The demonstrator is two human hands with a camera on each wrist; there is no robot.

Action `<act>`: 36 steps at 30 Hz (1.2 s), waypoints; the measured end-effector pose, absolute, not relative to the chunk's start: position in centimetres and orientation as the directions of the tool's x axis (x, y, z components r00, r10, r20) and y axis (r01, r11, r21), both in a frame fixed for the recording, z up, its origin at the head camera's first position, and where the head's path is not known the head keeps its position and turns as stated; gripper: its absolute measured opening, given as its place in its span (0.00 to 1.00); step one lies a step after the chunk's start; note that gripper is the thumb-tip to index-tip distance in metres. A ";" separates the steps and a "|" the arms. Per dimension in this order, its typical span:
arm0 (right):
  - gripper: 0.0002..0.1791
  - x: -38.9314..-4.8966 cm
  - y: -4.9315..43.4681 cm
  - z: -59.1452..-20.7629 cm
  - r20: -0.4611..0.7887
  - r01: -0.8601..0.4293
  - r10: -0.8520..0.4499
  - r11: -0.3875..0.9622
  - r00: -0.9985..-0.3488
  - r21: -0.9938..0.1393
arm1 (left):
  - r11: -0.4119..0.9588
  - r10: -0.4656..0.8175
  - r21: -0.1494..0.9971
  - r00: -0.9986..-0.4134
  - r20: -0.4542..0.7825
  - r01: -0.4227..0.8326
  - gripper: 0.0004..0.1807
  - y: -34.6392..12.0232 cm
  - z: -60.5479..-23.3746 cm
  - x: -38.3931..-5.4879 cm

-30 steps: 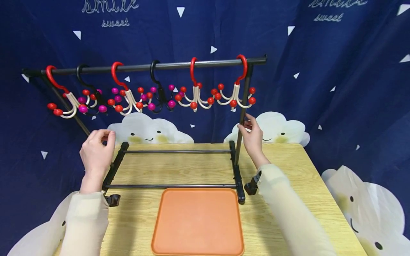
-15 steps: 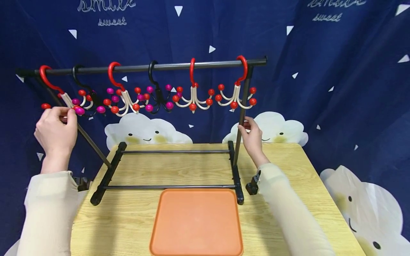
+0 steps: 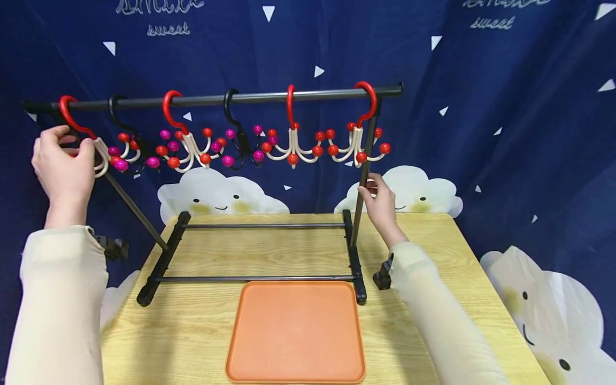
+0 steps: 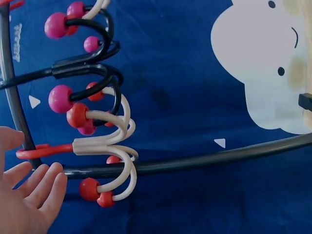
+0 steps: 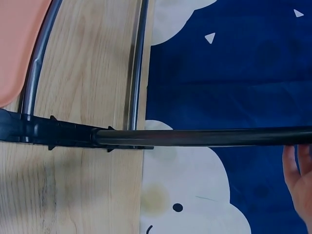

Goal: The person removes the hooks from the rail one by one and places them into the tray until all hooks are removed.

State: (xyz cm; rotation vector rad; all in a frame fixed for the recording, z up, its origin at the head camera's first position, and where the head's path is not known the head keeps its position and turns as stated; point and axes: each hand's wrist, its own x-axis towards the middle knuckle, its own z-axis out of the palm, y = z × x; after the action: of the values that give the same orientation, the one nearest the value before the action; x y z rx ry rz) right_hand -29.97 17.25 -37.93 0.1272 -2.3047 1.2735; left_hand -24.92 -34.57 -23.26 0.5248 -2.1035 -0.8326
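Note:
A black garment rack carries a row of octopus-shaped hangers on its top bar [image 3: 202, 100]. At the left end hangs a cream hanger with a red hook [image 3: 72, 120] and red balls. My left hand [image 3: 64, 166] is raised right beside that hook; in the left wrist view its fingers [image 4: 53, 180] are spread and relaxed near the red hook [image 4: 51, 151], holding nothing. My right hand [image 3: 380, 206] holds the rack's right post [image 3: 357, 224] between thumb and fingers. In the right wrist view, fingertips meet the post [image 5: 204, 137] from its side.
An orange tray [image 3: 295, 331] lies on the wooden table [image 3: 192, 342] in front of the rack's lower bars [image 3: 255, 278]. A black hanger with magenta balls [image 3: 243, 141] hangs mid-bar among cream ones. Behind hangs a blue curtain [image 3: 308, 48] with clouds.
My left hand has moved left and up to the leftmost hanger's hook. The rightmost hanger has turned slightly. My right hand stays on the post.

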 end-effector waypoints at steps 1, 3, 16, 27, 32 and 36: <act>0.17 -30.0 17.3 -37.9 0.464 -0.311 0.151 0.559 -0.873 -0.769 | 0.678 -0.615 0.732 -0.602 0.510 -0.072 0.22 -34.7 -23.1 -25.1; 0.18 -30.0 17.4 -37.9 0.455 -0.308 0.144 0.556 -0.879 -0.772 | 0.641 -0.630 0.765 -0.617 0.472 -0.068 0.22 -35.0 -22.5 -25.4; 0.18 -30.1 17.6 -37.8 0.460 -0.315 0.132 0.564 -0.878 -0.763 | 0.675 -0.584 0.681 -0.770 0.258 -0.283 0.31 -36.1 -19.5 -26.4; 0.17 -30.0 17.5 -37.9 0.446 -0.306 0.124 0.568 -0.886 -0.764 | 0.470 -0.669 0.880 -0.676 0.307 -0.065 0.12 -35.9 -19.3 -26.8; 0.17 -30.0 17.6 -37.9 0.444 -0.299 0.129 0.573 -0.887 -0.763 | 0.275 -0.690 0.945 -0.647 0.323 0.178 0.12 -35.5 -18.9 -26.6; 0.17 -30.1 17.6 -37.8 0.442 -0.299 0.123 0.575 -0.889 -0.761 | 0.097 -0.695 0.947 -0.660 0.285 0.307 0.09 -36.4 -18.7 -26.9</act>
State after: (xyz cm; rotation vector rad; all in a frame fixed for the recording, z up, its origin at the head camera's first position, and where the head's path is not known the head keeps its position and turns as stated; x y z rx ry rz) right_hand -30.13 17.55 -37.84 0.1413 -2.3576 1.2594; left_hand -26.86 -36.40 -18.68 0.3905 -1.6166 -1.6688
